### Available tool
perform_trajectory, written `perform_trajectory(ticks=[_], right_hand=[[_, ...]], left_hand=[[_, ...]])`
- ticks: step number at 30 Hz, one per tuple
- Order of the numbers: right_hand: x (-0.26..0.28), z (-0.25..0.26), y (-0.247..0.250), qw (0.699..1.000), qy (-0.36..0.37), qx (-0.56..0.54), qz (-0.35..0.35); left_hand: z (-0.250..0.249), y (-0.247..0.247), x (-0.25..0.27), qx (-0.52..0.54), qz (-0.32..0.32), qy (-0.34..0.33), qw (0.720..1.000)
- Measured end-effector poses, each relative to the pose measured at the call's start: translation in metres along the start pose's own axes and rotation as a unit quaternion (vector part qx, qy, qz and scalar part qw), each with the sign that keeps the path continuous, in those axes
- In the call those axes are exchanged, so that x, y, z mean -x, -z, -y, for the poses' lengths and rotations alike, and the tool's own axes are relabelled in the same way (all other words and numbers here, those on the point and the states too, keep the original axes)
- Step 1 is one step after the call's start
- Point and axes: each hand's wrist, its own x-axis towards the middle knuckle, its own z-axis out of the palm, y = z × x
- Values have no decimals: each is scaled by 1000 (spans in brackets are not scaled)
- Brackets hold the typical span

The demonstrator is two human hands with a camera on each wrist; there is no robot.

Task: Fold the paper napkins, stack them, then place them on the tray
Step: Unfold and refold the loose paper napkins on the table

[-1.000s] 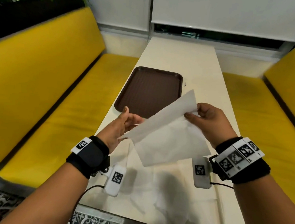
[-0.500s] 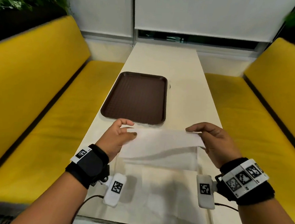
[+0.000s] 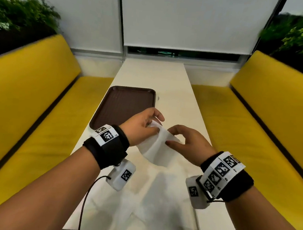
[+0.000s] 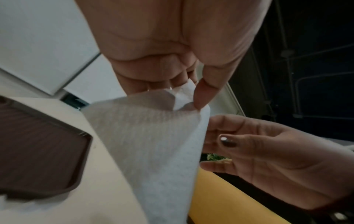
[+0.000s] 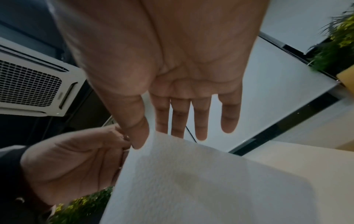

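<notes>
A white paper napkin (image 3: pixel 153 149) hangs doubled over between my two hands, above the cream table (image 3: pixel 175 102). My left hand (image 3: pixel 153 126) pinches its upper corners between thumb and fingers, which the left wrist view shows close up on the napkin (image 4: pixel 153 144). To the right, my right hand (image 3: pixel 170 136) has straight fingers lying against the napkin's (image 5: pixel 191 181) edge, thumb tip beside it. The brown tray (image 3: pixel 122 105) lies bare just behind my left hand. Several more unfolded napkins (image 3: pixel 140 204) lie flat by the table's near edge.
Yellow benches (image 3: pixel 37 124) run along both long sides of the narrow table. A white wall with a low window closes the far end. Plants (image 3: pixel 18 17) stand behind the bench backs. The tray's near corner (image 4: pixel 38 151) is close to the hanging napkin.
Half a second ago the napkin was stretched wide between my hands. They have since come together, bringing its ends to meet in my left hand, and my right hand's grip has loosened.
</notes>
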Motion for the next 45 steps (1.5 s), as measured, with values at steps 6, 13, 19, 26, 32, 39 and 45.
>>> perform_trajectory(ticks=[6,13,19,26,32,39,45], right_hand=[[38,-26,28,996,-55,-55,-51],[94,-73,43,918,-166,-331,-144],[129,-123,15,883,-247,-378,-125],[162,-164,-10,885,-330,-323,-58],[167,-183,-24,926,-319,-190,-71],[161,-183,-21,946,-306,-76,-70],[158,-181,-18,951,-303,-10,-61]], left_hand=[[-3,-30,-9,13,-70,-35,997],[9,-118,10,195,-45,117,973],[13,-192,30,265,-22,182,947],[37,-231,40,140,-82,202,966],[50,-248,39,42,-94,178,979],[59,-259,40,6,-114,192,975],[60,-263,41,-45,-95,177,979]])
